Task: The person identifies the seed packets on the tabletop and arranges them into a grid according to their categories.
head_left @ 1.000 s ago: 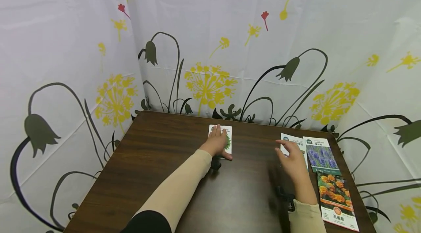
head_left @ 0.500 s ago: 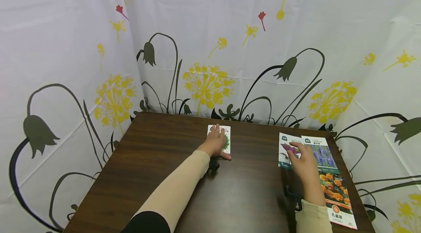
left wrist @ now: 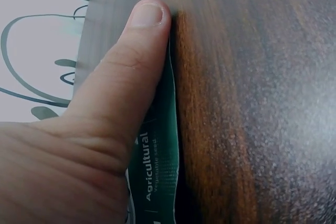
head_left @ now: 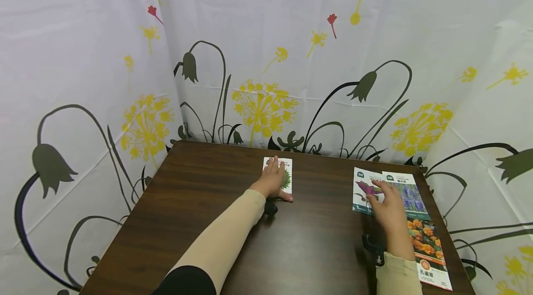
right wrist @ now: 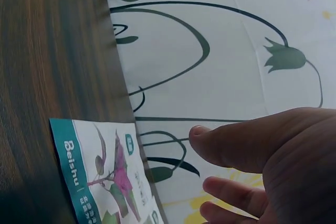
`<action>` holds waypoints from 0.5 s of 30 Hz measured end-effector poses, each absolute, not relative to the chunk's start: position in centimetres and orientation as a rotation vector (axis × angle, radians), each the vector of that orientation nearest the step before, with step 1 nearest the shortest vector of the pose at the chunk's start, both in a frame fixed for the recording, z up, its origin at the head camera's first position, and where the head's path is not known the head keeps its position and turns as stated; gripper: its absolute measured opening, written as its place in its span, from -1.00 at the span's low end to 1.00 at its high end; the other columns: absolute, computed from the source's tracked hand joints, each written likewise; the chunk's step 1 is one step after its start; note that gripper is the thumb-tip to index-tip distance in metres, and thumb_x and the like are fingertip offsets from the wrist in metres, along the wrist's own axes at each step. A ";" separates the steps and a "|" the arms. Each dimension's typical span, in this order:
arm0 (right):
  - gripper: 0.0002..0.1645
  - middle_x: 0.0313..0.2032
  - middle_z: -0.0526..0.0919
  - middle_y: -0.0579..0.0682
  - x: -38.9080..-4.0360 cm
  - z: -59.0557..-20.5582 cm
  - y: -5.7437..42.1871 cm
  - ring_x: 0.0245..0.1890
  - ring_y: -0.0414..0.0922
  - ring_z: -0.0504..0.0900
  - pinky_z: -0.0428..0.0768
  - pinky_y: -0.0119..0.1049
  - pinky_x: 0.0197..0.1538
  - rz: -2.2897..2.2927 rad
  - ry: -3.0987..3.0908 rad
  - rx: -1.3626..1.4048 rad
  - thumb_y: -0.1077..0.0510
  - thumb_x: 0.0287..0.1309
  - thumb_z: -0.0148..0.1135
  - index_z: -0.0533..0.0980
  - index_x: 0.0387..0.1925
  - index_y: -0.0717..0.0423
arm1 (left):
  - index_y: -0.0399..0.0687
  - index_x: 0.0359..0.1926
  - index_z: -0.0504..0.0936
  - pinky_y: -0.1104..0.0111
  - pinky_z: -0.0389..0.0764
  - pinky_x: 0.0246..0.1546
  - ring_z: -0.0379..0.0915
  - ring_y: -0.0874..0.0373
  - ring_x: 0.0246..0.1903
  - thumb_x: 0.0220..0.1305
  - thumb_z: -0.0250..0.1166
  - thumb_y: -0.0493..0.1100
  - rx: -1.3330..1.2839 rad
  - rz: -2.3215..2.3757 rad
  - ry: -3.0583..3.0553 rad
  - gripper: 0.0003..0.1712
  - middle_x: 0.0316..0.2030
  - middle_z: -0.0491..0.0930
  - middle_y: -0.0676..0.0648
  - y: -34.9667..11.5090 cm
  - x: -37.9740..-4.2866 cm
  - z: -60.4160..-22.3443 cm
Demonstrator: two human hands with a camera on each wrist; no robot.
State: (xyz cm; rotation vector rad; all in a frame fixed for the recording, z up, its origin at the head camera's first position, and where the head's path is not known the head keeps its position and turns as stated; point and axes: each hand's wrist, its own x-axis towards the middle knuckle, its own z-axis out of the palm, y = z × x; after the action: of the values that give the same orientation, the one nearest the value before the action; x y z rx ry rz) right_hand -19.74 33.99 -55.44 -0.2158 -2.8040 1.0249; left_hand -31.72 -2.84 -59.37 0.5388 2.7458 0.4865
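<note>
My left hand (head_left: pixel 270 184) lies flat with straight fingers on a white seed packet (head_left: pixel 288 172) with green leaves, near the table's back middle. In the left wrist view, the thumb rests along the packet's green bottom edge, marked "Agricultural Vegetable seed". At the right, my right hand (head_left: pixel 390 207) hovers with loosely bent fingers, thumb and fingertips apart, holding nothing. It overlaps a seed packet with a purple flower (head_left: pixel 360 195) in the head view. The right wrist view shows this packet lying beside the hand, thumb and fingers clear of it.
A seed packet with blue-purple flower spikes (head_left: pixel 410 195) lies against the purple-flower packet's right side. Nearer is an orange marigold packet (head_left: pixel 426 244), partly behind the right forearm. The dark wooden table (head_left: pixel 200 184) ends at a flower-printed white curtain (head_left: pixel 291 54).
My right hand has shifted right and slightly nearer, uncovering the purple flower on the packet. The left hand stays on its packet.
</note>
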 end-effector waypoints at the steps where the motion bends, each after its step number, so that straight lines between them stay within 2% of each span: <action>1: -0.37 0.46 0.36 0.50 -19.7 -55.5 34.1 0.47 0.50 0.35 0.31 0.51 0.49 1.025 -2.800 -0.206 0.19 0.47 0.37 0.47 0.48 0.23 | -0.32 0.75 -0.12 -0.14 -0.15 0.75 -0.48 -0.37 0.76 -0.06 0.67 0.48 0.549 0.487 2.751 0.72 0.73 -0.42 -0.47 -2.8 -31.9 -59.6; 7: -0.36 0.40 0.41 0.55 -20.3 -57.8 34.8 0.41 0.56 0.41 0.38 0.54 0.41 1.003 -2.770 -0.119 0.27 0.34 0.44 0.53 0.40 0.30 | -0.32 0.76 -0.13 -0.15 -0.16 0.75 -0.49 -0.39 0.75 -0.03 0.67 0.46 0.555 0.462 2.746 0.70 0.73 -0.42 -0.48 -2.9 -31.8 -59.6; 11: -0.46 0.38 0.43 0.58 -21.3 -60.6 35.1 0.37 0.58 0.45 0.40 0.49 0.42 0.955 -2.885 -0.127 0.28 0.36 0.40 0.58 0.33 0.34 | -0.28 0.77 -0.18 -0.19 -0.18 0.74 -0.55 -0.38 0.75 -0.06 0.67 0.50 0.552 0.462 2.735 0.75 0.73 -0.48 -0.44 -2.9 -32.5 -60.7; 15: -0.54 0.34 0.48 0.57 -22.2 -61.1 35.1 0.33 0.56 0.49 0.42 0.49 0.41 0.912 -2.955 -0.153 0.28 0.33 0.39 0.63 0.22 0.35 | -0.28 0.77 -0.21 -0.19 -0.21 0.74 -0.61 -0.35 0.75 -0.07 0.66 0.51 0.551 0.458 2.728 0.77 0.73 -0.53 -0.42 -2.8 -32.9 -60.8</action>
State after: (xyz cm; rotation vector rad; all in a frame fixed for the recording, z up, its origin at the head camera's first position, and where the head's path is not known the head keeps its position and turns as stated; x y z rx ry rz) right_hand -22.23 35.12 -61.13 -0.1535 -2.9550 0.9117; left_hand -32.89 -2.81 -60.81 0.5513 2.7275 0.4583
